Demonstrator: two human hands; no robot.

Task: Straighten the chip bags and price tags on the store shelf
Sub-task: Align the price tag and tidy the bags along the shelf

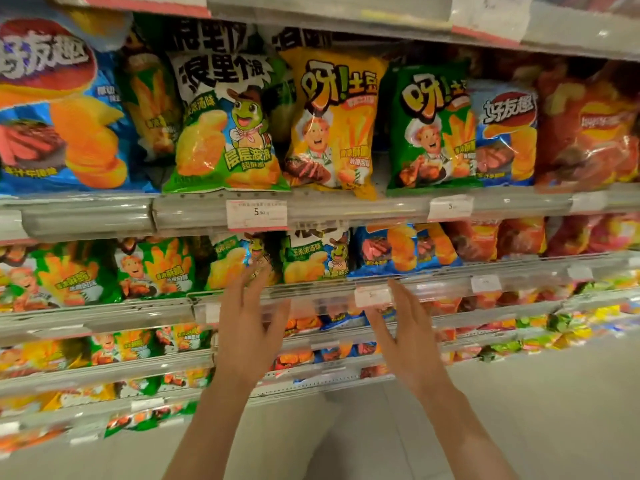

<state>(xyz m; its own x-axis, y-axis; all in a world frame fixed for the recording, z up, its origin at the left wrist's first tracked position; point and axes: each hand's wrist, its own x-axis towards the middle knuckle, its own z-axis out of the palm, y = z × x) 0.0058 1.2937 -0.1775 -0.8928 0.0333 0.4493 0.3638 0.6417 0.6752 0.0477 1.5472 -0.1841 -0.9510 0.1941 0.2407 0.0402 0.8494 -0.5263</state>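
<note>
2 hands reach toward the shelf rail [311, 292], both released, fingers straight, grasping nothing: the left hand [251, 320] below a green chip bag [313, 258], the right hand [403, 327] just beside a price tag [372, 296]. Above the rail, 6 front chip bags stand upright, long axes vertical.

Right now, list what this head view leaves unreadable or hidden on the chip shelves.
- Small print on the price tag: too small; only a large 5 reads.
- Price tag by the right hand: blurred.
- Shelf rail stretch behind the left hand: hidden by it.
- Blue chip bag: cut by the left edge.
- Bottom shelves: motion-blurred.
</note>
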